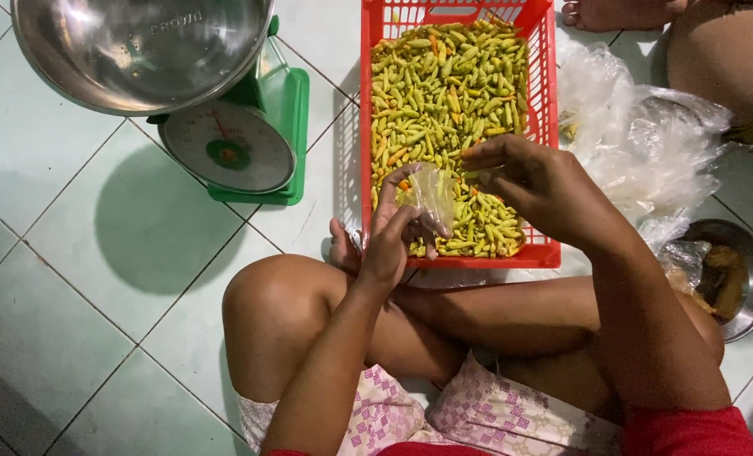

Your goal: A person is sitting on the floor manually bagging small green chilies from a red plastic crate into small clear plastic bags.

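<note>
1. the left hand [393,232] pinches a small clear plastic bag [434,196], fingers closed on its edge, over the near end of the red plastic crate [547,127].
2. the right hand [537,187] hovers just beside the bag, fingertips drawn together; whether they grip anything i cannot tell.
3. the crate sits on the tiled floor [73,279], filled with green and yellow chilies [444,93], a few orange.
4. left of the crate stands a green weighing scale [241,143] with a steel bowl [132,46].
5. crumpled plastic bags [647,143] lie by the crate's right edge, a small metal bowl [731,274] nearer.
</note>
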